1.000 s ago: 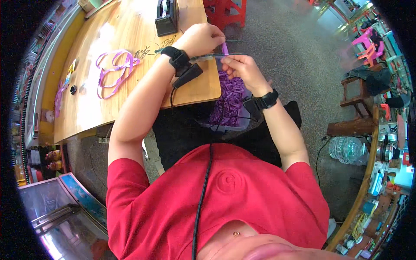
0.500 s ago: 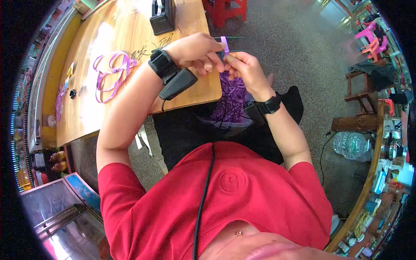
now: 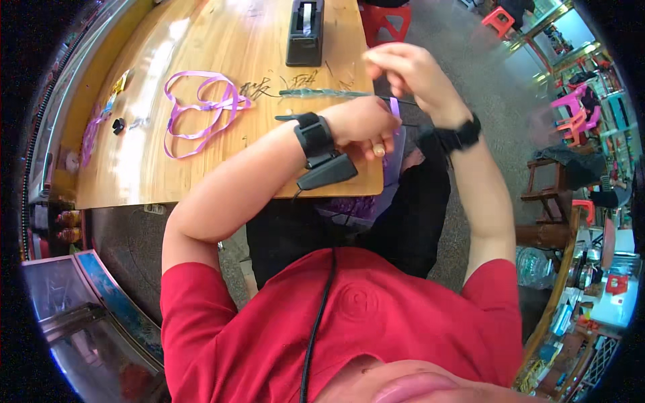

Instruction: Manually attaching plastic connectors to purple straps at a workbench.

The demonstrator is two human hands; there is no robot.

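Observation:
My left hand [image 3: 366,126] is over the table's right edge, fingers curled round a purple ribbon [image 3: 394,106] whose short end stands up past the fingertips. My right hand [image 3: 418,75] is raised beyond it, apart from the ribbon. Its thumb and fingers are drawn together at the tips; anything between them is too small to make out. Just past my left hand, a thin greenish bundle [image 3: 312,93] lies on the table. A black tape dispenser [image 3: 304,48] stands farther back. Left of my hands lies a looped purple ribbon [image 3: 176,127].
Under the table's near edge, a container of purple strands [image 3: 342,207] is partly hidden by the tabletop [image 3: 269,158]. A small black object [image 3: 118,126] sits at the far left. A red stool [image 3: 390,25] stands behind the table. Black straps and boxes are on both wrists.
My right hand has let go of the ribbon and moved up and away from my left hand. The left still grips the ribbon. The whole view has shifted, showing more of the table.

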